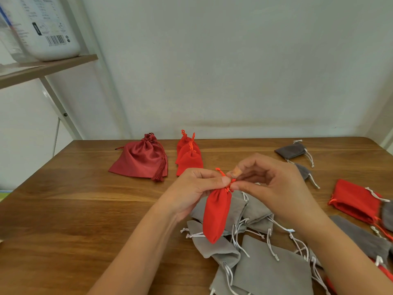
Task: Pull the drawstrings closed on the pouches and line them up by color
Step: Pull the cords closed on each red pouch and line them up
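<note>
Both grips pinched: left hand point(191, 188) on red pouch point(215, 213) neck, right hand point(274, 184) on cords point(229, 185). Pull steadily; red row point(189, 156) at 12 o'clock.

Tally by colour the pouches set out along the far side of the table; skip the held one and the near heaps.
Dark red satin pouch: 1
Bright red pouches: 3
Dark grey pouches: 2
Total: 6

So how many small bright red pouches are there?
5. Three overlap in the back row; the held pouch hangs between left hand and right hand; another pouch lies at the right. Red scraps lower right may be more.
</note>
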Tool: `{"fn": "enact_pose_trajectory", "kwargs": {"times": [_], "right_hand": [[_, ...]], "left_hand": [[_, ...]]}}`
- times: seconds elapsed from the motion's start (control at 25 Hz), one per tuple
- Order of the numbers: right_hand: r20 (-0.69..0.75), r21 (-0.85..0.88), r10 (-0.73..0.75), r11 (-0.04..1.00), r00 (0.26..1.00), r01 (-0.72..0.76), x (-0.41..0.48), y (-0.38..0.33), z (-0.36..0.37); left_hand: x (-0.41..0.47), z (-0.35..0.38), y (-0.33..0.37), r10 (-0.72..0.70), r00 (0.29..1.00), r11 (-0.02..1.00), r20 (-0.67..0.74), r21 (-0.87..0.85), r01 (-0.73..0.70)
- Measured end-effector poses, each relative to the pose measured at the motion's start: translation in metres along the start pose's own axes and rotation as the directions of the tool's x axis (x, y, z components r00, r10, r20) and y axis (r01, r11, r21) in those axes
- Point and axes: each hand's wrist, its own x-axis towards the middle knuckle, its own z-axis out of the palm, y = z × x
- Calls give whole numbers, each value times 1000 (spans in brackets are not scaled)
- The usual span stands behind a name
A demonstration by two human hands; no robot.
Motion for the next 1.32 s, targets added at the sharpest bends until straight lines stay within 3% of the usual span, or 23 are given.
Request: {"fn": "enact_pose_trajectory", "kwargs": {"times": [0.2, 0.44, 0.64, 0.76, 0.88, 1.04, 1.32], "right_hand": [[-40, -53, 20, 998, 999, -22, 1, 2, 2], [-38, -257, -77, 964, 996, 65, 1, 11, 1], [16, -502, -279, 828, 960, 249, -1, 15, 4], [55, -616, -379, 715, 924, 330, 0, 17, 7], [46, -649, -391, 688, 919, 325, 0, 20, 5], [125, -670, -347, 661, 929, 337, 0, 25, 1], [257, -682, -303, 616, 918, 395, 1, 24, 0]], "left_hand": [[2, 0, -4, 115, 992, 989, -48, 95, -110], [5, -3, -6, 19, 998, 991, -58, 134, -11], [7, 3, -7, -133, 977, 991, -165, -39, 128], [7, 7, -8, -131, 972, 989, -193, -94, 115], [8, 6, -10, -41, 977, 999, -208, -42, 33], [5, 6, -7, 0, 993, 998, -117, 64, 8], [7, 8, -12, 40, 980, 960, -196, 278, 17]]}}
